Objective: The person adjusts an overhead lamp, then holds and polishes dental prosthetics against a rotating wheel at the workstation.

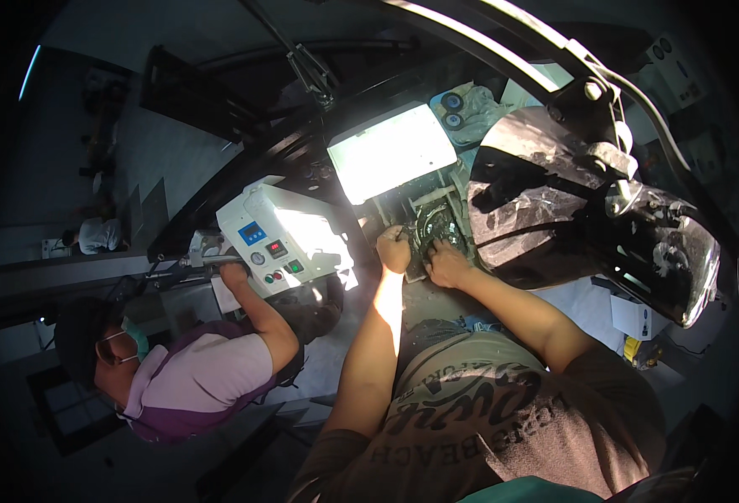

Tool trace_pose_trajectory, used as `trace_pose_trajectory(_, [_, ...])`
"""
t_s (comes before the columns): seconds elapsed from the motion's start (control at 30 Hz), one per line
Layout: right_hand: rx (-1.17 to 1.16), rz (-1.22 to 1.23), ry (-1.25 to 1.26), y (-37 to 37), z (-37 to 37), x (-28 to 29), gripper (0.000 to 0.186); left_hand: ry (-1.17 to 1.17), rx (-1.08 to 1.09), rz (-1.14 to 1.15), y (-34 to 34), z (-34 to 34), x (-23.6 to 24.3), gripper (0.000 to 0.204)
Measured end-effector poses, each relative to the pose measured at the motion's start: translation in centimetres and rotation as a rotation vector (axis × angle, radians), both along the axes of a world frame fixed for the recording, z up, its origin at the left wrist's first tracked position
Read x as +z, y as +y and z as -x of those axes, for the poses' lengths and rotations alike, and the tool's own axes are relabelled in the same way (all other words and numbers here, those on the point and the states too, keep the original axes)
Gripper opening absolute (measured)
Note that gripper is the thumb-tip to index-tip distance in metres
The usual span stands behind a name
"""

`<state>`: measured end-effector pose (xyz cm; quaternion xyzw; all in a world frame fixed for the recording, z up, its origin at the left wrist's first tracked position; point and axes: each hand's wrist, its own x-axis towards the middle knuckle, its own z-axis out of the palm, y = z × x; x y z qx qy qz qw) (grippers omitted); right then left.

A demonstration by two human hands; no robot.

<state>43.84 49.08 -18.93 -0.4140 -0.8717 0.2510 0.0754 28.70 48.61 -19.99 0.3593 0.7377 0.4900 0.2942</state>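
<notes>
Here the dark glossy piece (pixel 439 223) is seen in the machine frame (pixel 460 205), just nearside of a white panel (pixel 394 152); the left hand (pixel 394 249) is curled beside it, the right hand (pixel 449 265) bent at its near end, and whether anything is grasped by the fingers cannot be told.

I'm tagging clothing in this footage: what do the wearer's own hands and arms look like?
The left hand and right hand show no gloves or watch. Both forearms are uncovered; the brown T-shirt has short, loose sleeves.
</notes>
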Motion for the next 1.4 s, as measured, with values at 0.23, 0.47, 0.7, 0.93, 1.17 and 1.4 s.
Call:
trace_pose_trajectory(0.23, [0.091,0.463,-0.07,3.4,-0.1,4.3,0.032,0.041,-0.031,-0.034,-0.1,0.0,-0.1,0.017])
trace_pose_trajectory(0.47, [-0.107,0.366,0.566,5.6,0.1,7.4,0.043,0.026,-0.129,0.032,0.0,0.0,-0.5,0.015])
trace_pose_trajectory(0.7, [-0.252,0.388,0.422,6.5,1.1,4.6,0.03,-0.342,0.046,0.057,1.3,-1.1,1.7,0.012])
trace_pose_trajectory(0.93, [-0.329,0.351,0.336,7.9,3.3,3.1,0.025,-0.359,0.225,0.061,2.9,-1.4,2.6,0.015])
trace_pose_trajectory(1.17, [-0.398,0.39,0.34,7.3,3.4,2.9,0.023,-0.468,0.101,0.158,1.6,0.0,1.0,0.024])
trace_pose_trajectory(1.4, [-0.373,0.508,0.346,8.6,2.9,3.1,0.022,-0.632,0.233,0.054,2.0,-1.3,0.4,0.025])
